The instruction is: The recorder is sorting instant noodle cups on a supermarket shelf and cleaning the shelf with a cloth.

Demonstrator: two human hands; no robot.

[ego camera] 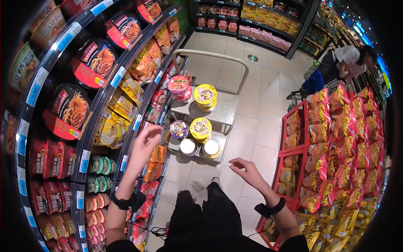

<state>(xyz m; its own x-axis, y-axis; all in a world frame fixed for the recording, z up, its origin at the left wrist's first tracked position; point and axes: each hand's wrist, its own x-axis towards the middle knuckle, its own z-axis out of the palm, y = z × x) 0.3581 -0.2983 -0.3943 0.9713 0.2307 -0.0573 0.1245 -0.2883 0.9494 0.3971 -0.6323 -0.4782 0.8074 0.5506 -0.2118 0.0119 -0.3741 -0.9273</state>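
My left hand [148, 138] hangs beside the shelf edge on the left, fingers loosely curled and holding nothing. Over the floor to the right of the cart, my right hand [247, 170] is also without anything, thumb and fingers apart. Between and beyond them stands a two-level metal cart [222, 110]. Its upper level bears a pink-red stack of instant noodle cups [178, 86] and a yellow-lidded stack [205, 96]. On the lower level are a purple noodle cup [179, 129], a yellow-lidded cup [201, 129] and two white-topped cups, one left [188, 146] and one right [211, 148].
Noodle bowls [96, 60] and packets fill the shelving [97, 107] along the left. A red-framed rack [294, 148] with stacked noodle packets [341, 141] stands right. The cart's pale handle [214, 55] rises at its far end. A person [348, 58] stands upper right near a trolley.
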